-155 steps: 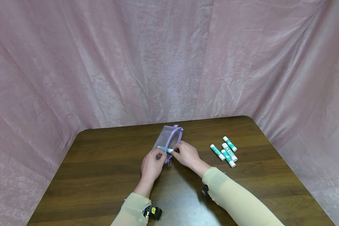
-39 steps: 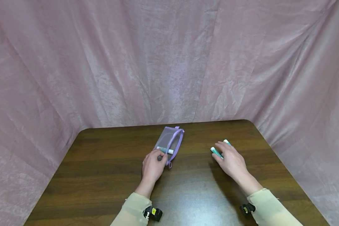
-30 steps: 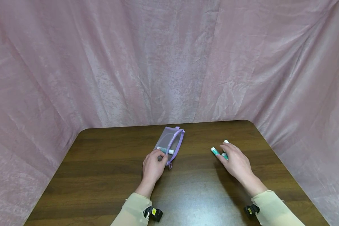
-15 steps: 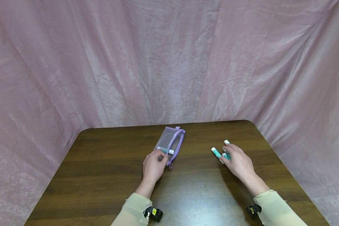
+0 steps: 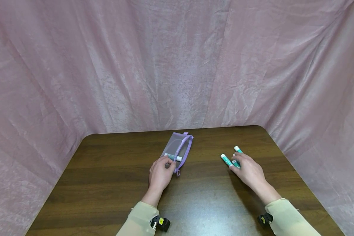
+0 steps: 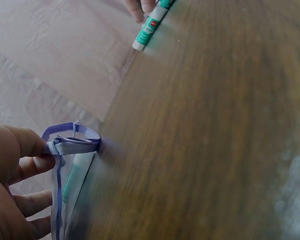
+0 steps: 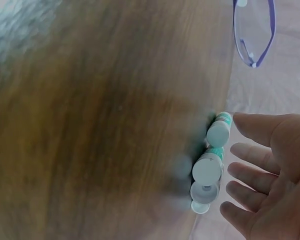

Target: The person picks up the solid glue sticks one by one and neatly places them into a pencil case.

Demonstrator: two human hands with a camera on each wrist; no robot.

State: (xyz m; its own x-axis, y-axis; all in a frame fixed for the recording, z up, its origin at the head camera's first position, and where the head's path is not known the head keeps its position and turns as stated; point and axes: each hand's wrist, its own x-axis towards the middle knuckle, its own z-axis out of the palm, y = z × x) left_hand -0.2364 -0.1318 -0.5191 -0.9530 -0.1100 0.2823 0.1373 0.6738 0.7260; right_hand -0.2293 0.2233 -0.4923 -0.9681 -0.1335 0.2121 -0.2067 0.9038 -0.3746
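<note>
In the head view, a purple-edged mesh zip pouch (image 5: 172, 142) lies unzipped left of the table's middle, with a green-and-white glue stick (image 5: 178, 158) inside. My left hand (image 5: 160, 174) pinches its near edge. The left wrist view shows thumb and forefinger on the purple zipper band (image 6: 75, 147). To the right, my right hand (image 5: 249, 169) is over several glue sticks (image 5: 226, 160) and partly hides them. In the right wrist view their white ends (image 7: 207, 171) face the camera, and the hand's relaxed fingers (image 7: 252, 177) are beside them without curling round any.
The brown wooden table (image 5: 112, 170) has rounded far corners, and pink curtains (image 5: 153, 65) hang behind it and at both sides. A small black camera (image 5: 160, 223) is worn on the left sleeve, and another camera (image 5: 265, 219) on the right.
My right hand has left the pouch and moved right to the glue sticks, leaving one stick inside the pouch. Over the last second it has shifted slightly right. The left hand has stayed at the pouch.
</note>
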